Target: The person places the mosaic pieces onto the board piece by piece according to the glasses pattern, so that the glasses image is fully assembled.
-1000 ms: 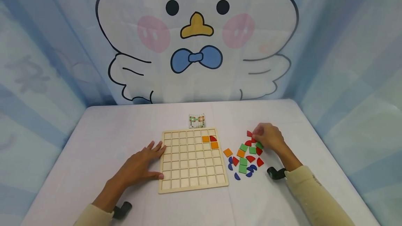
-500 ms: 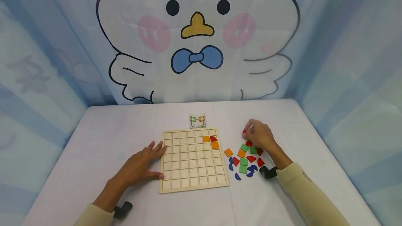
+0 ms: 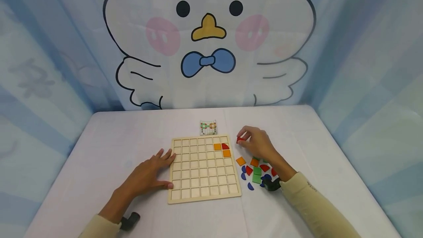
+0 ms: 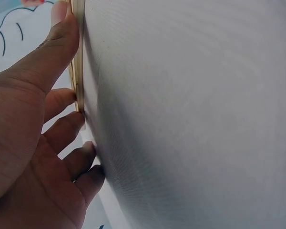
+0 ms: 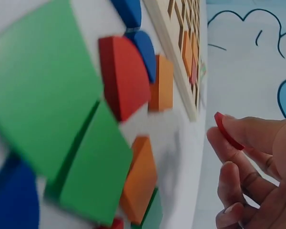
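Between thumb and fingertips my right hand (image 3: 259, 143) pinches a red wedge-shaped tile (image 5: 229, 134), held over the table just right of the board's upper right corner. My left hand (image 3: 148, 173) lies at the left edge of the wooden grid board (image 3: 203, 172), fingers spread, with thumb and fingertips touching its side. Set in the board's upper right cells are an orange square tile (image 3: 217, 146), a red quarter-round tile (image 3: 225, 146) and another orange square below it. The left wrist view has the thumb (image 4: 62, 40) against the board's edge.
Right of the board lie loose tiles: green squares (image 3: 256, 175), an orange square (image 3: 241, 161), red wedges (image 3: 249, 170) and blue half-rounds (image 3: 250, 186). My right forearm covers some. A small pattern card (image 3: 208, 127) sits behind the board; a printed curtain (image 3: 208, 91) stands beyond the table.
My right hand has moved left from the tile pile toward the board, carrying the red wedge-shaped tile. The left hand has stayed at the board's edge.
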The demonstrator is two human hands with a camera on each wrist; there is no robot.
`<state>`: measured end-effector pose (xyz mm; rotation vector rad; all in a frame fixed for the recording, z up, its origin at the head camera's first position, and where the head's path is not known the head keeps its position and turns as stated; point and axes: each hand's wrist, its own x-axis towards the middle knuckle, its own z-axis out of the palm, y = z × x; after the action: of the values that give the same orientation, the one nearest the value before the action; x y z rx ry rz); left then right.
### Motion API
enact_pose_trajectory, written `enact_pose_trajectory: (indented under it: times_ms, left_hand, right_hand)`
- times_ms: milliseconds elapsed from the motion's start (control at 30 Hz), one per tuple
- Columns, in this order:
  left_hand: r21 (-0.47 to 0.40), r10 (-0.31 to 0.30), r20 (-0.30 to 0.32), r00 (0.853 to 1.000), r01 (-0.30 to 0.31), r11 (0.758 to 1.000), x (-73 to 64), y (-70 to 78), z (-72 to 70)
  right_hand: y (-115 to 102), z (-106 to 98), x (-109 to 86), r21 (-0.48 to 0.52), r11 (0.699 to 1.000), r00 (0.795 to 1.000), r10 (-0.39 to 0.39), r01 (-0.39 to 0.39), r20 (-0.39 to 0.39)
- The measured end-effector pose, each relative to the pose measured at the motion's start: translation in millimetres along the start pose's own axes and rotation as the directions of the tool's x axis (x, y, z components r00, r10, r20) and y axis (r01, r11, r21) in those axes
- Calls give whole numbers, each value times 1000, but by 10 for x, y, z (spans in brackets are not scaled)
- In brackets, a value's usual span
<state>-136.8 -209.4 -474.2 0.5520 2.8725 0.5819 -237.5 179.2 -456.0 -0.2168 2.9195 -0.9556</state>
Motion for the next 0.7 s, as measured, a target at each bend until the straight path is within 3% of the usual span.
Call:
enact_pose_trajectory:
  times_ms: [267, 700]
  left_hand:
    - [-5, 0, 1, 1000, 0, 1000, -6, -5, 6]
    - [-2, 1, -7, 1000, -1, 1000, 3, -32, 32]
  right_hand:
    - [-192, 155, 30, 73, 994, 997, -81, 79, 20]
    - [-422, 337, 40, 163, 976, 987, -153, 141, 59]
